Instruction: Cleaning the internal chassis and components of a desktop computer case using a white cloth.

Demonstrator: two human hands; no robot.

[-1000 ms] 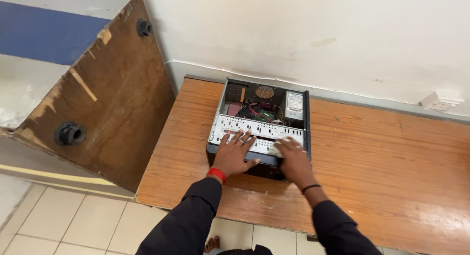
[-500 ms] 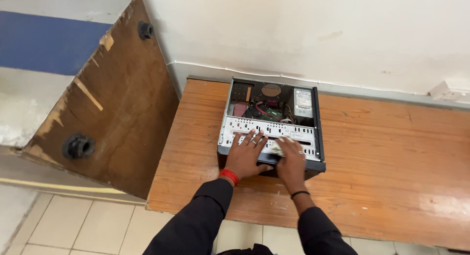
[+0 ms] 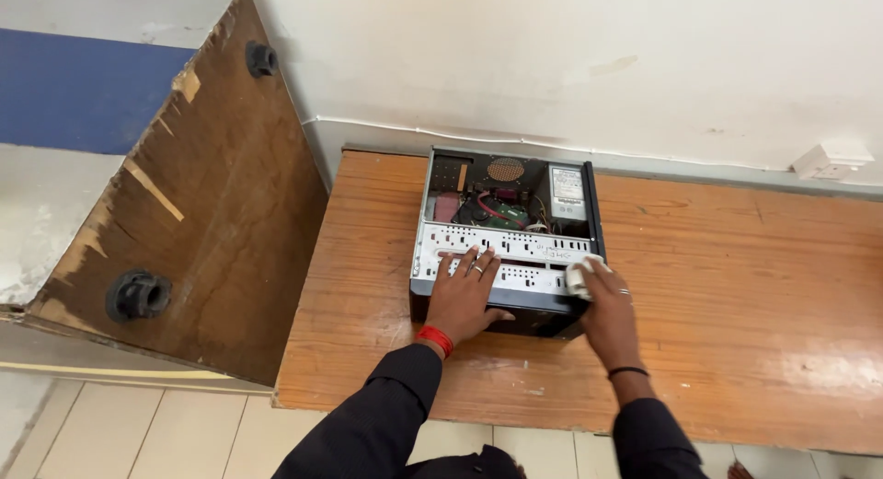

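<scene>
Left hand (image 3: pixel 464 295) flat, open, steadies open black metal computer case (image 3: pixel 508 240); right hand (image 3: pixel 607 309) grips small white cloth (image 3: pixel 579 278), wiping right corner; interior seems untouched.

person, own body, as seen from the head camera:
- left hand (image 3: pixel 463 298): ring on one of the fingers (image 3: pixel 477 268); red band (image 3: pixel 432 339) around the wrist, at the 6 o'clock end of the hand.
- right hand (image 3: pixel 607 311): ring on one finger; thin black band (image 3: pixel 628 372) around the wrist.
- both arms: long black sleeves (image 3: pixel 368 424), plain, cuffs ending just short of the wrist bands.
</scene>
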